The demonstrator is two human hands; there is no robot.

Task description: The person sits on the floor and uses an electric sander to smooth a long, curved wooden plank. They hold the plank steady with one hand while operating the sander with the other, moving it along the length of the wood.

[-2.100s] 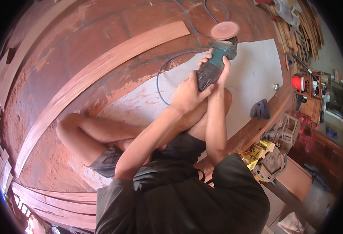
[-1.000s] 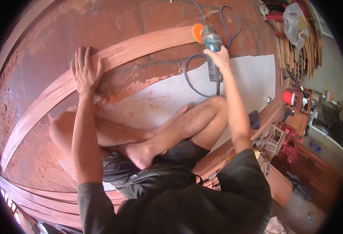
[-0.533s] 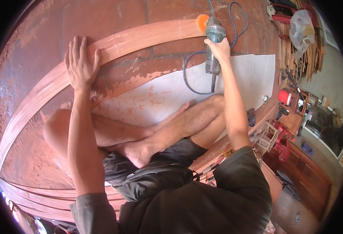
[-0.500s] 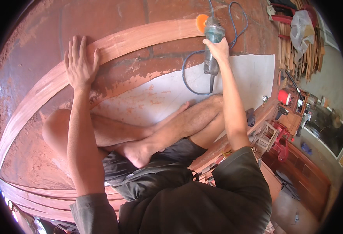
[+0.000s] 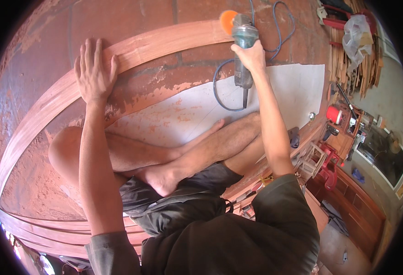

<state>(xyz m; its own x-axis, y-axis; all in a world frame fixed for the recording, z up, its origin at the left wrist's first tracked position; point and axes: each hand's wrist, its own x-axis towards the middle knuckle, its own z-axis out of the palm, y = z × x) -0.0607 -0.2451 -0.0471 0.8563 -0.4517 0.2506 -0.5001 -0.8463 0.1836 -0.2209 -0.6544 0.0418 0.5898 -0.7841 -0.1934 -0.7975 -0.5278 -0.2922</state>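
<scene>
A dusty red-brown tiled floor (image 5: 119, 23) spread under the work; a big white flat sheet (image 5: 297, 87) lay on it, with red dust on its left part; bare crossed legs (image 5: 206, 151) sat partly over the sheet, between the dark shirt (image 5: 224, 243) and the wood. A thin blue cord (image 5: 215, 87) made loops on both sides of the tool, so it was the thing closest to being in the way; more long reddish boards (image 5: 50, 231) lay at the lower left; thin wood strips (image 5: 375, 64) and a see-through plastic bag (image 5: 357, 41) were at the upper right.

The long, flat, pinkish wooden board (image 5: 165, 44) lay across the floor past the legs; the left hand (image 5: 95, 75) rested flat on it, fingers straight and a little apart; the right hand (image 5: 253, 57) was wrapped around the teal and black power tool (image 5: 242, 75), whose round orange disc (image 5: 228, 22) was at the board's right end.

The disc was blurry, and I could not tell if it pressed on the wood; the right fingers were mostly hidden.
</scene>
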